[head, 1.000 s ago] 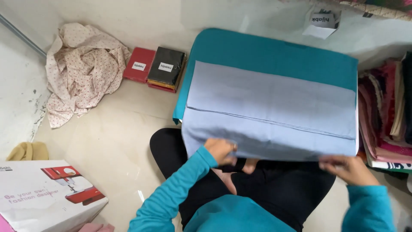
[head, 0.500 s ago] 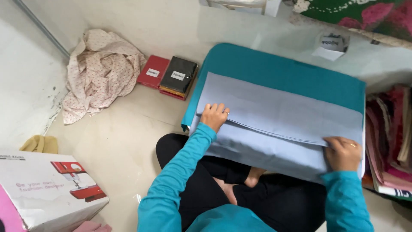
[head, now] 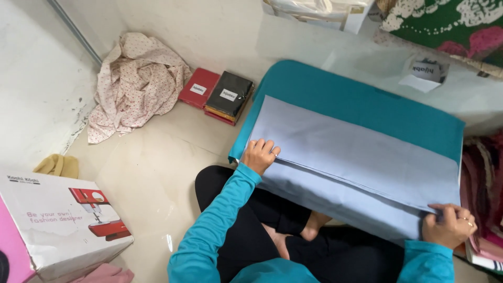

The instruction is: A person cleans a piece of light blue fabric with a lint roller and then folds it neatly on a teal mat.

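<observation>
A pale blue-grey folded cloth [head: 356, 157] lies over a teal cloth [head: 356, 99] on the floor in front of my crossed legs. My left hand [head: 260, 154] rests flat on the left end of the fold, fingers together and pressing down. My right hand [head: 449, 225] pinches the fold's right corner between fingers and thumb. The folded-over layer reaches about halfway up the cloth.
A crumpled dotted cloth [head: 137, 84] lies at the back left. Red and black flat packets [head: 217, 94] sit beside the teal cloth. A white sewing-machine box [head: 57, 225] stands at the front left. Stacked fabrics [head: 484, 173] line the right edge.
Both hands have carried the near edge of the blue-grey cloth away from me and laid it down as a fold. The right hand then slid out to the right corner.
</observation>
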